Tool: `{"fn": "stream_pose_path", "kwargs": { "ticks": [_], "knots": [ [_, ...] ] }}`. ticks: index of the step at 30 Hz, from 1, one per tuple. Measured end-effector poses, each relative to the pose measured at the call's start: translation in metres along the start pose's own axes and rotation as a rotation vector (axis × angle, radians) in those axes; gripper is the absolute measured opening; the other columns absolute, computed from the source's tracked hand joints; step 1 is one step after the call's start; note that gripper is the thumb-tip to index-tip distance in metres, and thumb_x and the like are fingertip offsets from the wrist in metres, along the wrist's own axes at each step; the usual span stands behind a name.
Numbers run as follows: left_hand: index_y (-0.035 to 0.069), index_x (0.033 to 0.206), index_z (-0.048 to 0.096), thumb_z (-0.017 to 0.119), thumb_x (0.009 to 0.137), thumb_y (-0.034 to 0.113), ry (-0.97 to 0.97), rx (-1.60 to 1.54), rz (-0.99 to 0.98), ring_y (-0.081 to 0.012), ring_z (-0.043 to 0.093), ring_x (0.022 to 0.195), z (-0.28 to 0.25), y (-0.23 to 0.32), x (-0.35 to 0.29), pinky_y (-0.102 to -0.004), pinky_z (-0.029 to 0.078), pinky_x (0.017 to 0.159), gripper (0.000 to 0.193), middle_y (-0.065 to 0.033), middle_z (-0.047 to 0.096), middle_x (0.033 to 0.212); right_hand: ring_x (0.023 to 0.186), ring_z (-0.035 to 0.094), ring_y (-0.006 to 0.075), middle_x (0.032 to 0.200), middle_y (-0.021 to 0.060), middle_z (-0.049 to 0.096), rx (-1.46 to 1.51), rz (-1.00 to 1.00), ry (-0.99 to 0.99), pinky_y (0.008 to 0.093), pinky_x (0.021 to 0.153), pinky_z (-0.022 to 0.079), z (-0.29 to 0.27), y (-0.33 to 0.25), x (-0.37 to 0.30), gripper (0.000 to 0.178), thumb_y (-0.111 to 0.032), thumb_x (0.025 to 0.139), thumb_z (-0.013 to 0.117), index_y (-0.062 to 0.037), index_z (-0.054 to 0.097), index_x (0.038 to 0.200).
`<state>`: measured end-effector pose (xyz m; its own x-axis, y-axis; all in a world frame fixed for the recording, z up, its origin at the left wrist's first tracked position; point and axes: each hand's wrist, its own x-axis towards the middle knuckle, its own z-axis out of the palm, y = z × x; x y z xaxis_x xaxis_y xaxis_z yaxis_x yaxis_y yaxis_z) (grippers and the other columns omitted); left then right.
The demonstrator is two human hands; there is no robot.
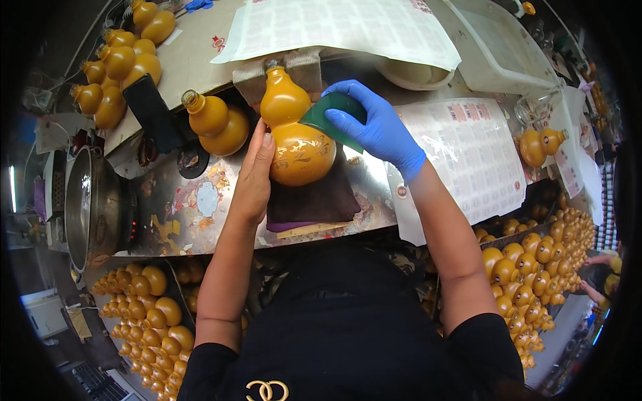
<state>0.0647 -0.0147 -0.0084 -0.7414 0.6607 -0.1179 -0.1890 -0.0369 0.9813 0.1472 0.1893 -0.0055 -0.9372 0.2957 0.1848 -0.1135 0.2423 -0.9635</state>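
Note:
An orange-yellow gourd-shaped bottle (304,155) lies with its neck pointing away from me, its lower bulb over a dark cloth pad (314,200) and its neck at a grey padded rest (251,83). Dark markings show on the lower bulb. My bare left hand (254,167) holds the bottle along its left side. In a blue glove, my right hand (374,127) grips a dark green flat pad (338,119), whose edge meets the bottle's right side near the waist. Just left stands another gourd-shaped bottle (224,127).
Printed sheets (461,154) lie at the right, and another sheet (334,30) covers the far side. A metal pan (90,207) stands at the left, near a black phone (154,110). Crates of gourd-shaped bottles (525,267) flank me. A clear plastic bin (498,50) sits far right.

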Motion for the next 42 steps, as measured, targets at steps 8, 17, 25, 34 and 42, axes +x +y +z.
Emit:
{"fn": "stream_pose_path", "kwargs": {
  "ticks": [8,17,25,34,42],
  "knots": [
    [0.002,0.149,0.022,0.036,0.101,0.042,-0.082,0.056,0.057,-0.0198,0.034,0.135,-0.006,0.003,0.0,-0.0318,0.024,0.112,0.063,-0.011,0.033,0.148,0.096,0.061,0.0164,0.104,0.0096,0.063,0.131,-0.114,0.076,0.03,0.086,0.05,0.01,-0.008,-0.01,0.035,-0.023,0.088,0.068,-0.0064,0.054,0.116],
    [-0.001,0.149,0.017,0.036,0.099,0.049,-0.043,0.132,0.022,-0.021,0.032,0.136,-0.016,-0.002,0.003,-0.0311,0.025,0.111,0.073,-0.0146,0.031,0.148,0.088,0.062,0.0152,0.098,0.0101,0.064,0.009,-0.075,0.555,0.0294,0.079,0.051,0.039,0.001,-0.031,0.037,-0.024,0.086,0.07,-0.0037,0.054,0.112],
    [0.004,0.15,0.017,0.032,0.1,0.052,-0.048,0.175,0.129,-0.021,0.032,0.136,-0.005,-0.006,-0.006,-0.0318,0.021,0.113,0.071,-0.0136,0.031,0.148,0.087,0.062,0.0188,0.097,0.0131,0.063,0.08,0.029,0.63,0.03,0.077,0.05,0.066,0.022,-0.057,0.039,-0.024,0.085,0.071,-0.0008,0.052,0.11],
    [-0.002,0.147,0.023,0.03,0.103,0.044,-0.098,-0.024,0.1,-0.0209,0.033,0.136,-0.018,-0.016,-0.001,-0.0317,0.023,0.113,0.064,-0.0143,0.034,0.147,0.078,0.06,0.0195,0.1,0.0003,0.065,-0.6,-0.719,0.384,0.0322,0.067,0.05,0.048,-0.032,-0.048,0.033,0.0,0.071,0.069,-0.012,0.068,0.101],
    [-0.003,0.146,0.026,0.032,0.103,0.043,-0.097,-0.018,0.114,-0.0208,0.031,0.137,-0.024,-0.016,-0.001,-0.0307,0.021,0.113,0.063,-0.0137,0.035,0.147,0.078,0.057,0.0176,0.098,-0.0038,0.066,-0.857,-0.661,-0.112,0.0295,0.064,0.045,0.056,-0.021,-0.084,0.04,-0.007,0.068,0.07,-0.0199,0.07,0.105]
  ]
}}
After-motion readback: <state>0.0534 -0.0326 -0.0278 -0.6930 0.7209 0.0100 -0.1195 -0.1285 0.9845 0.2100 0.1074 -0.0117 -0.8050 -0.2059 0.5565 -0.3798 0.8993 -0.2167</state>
